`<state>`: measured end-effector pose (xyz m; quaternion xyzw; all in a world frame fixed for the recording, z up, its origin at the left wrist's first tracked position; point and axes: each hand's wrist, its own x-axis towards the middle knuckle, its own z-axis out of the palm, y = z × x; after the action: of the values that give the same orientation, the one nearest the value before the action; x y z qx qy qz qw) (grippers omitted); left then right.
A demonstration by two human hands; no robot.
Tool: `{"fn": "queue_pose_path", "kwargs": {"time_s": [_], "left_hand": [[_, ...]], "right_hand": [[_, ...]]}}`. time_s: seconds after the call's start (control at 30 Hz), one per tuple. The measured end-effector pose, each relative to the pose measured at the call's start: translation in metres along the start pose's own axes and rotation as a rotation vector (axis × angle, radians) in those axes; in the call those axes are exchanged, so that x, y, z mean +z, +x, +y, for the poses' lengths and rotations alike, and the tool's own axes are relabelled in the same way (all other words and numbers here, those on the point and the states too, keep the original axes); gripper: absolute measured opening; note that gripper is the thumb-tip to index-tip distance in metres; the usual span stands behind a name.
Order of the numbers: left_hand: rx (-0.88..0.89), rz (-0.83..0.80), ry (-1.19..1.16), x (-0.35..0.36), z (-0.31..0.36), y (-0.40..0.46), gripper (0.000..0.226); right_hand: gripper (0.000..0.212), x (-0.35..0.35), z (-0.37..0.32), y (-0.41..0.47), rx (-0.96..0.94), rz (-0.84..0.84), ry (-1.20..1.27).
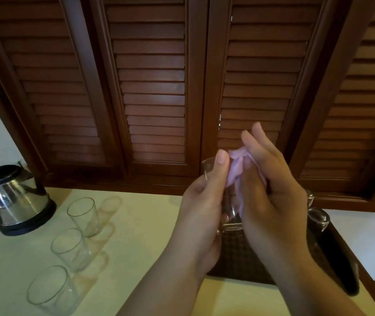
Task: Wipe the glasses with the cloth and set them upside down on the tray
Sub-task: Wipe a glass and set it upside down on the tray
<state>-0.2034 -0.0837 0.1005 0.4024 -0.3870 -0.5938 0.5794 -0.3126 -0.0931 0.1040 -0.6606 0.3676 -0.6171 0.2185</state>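
Both hands meet above the near edge of the tray: the left hand (201,208) has its grip wrapped around a clear glass (221,201), thumb up along the rim, while the right hand (270,197) has its grip closed on a pale lilac cloth (236,166) and presses it against the glass, two fingers sticking out straight. The held glass is see-through and mostly hidden by the palms; its rim shows by the left thumb and its base shows low between the hands.

Three more clear glasses (72,248) stand upright in a slanting row on the left part of the desk (136,258), apart from one another, casting faint shadows to their right. On the dark woven tray (234,256) at the right, one glass (317,216) shows behind the right hand at the far corner; how it stands I cannot tell. Between the row and the tray lies open desk.

The desk top is pale cream. A shiny steel kettle (11,197) on a black base sits at its far left corner. Dark wooden louvred doors (154,87) fill the wall behind.
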Motion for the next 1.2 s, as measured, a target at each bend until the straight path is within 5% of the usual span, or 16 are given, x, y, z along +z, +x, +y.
{"fn": "queue_pose_path", "kwargs": {"time_s": [0.13,0.3,0.57,0.77,0.93,1.2], "left_hand": [[-0.017,0.067,-0.078,-0.01,0.009,-0.003,0.063],[-0.103,0.075,-0.084,-0.037,0.017,0.003,0.075],[-0.112,-0.031,-0.202,-0.04,0.011,-0.006,0.068],[-0.179,-0.033,-0.121,-0.058,0.007,0.008,0.104],[-0.095,-0.085,-0.106,-0.05,0.002,-0.004,0.068],[-0.218,-0.037,-0.151,-0.054,0.002,0.012,0.083]], "right_hand": [[0.043,0.014,0.006,0.003,0.076,-0.111,0.067],[0.035,0.046,0.005,-0.061,0.013,0.088,0.022],[0.029,0.045,-0.014,-0.002,0.005,0.191,-0.031],[0.032,0.07,-0.013,-0.062,-0.029,0.235,-0.234],[0.03,0.054,-0.014,-0.015,-0.015,0.247,-0.28],[0.031,0.065,-0.013,-0.057,-0.001,0.219,-0.255]]}}
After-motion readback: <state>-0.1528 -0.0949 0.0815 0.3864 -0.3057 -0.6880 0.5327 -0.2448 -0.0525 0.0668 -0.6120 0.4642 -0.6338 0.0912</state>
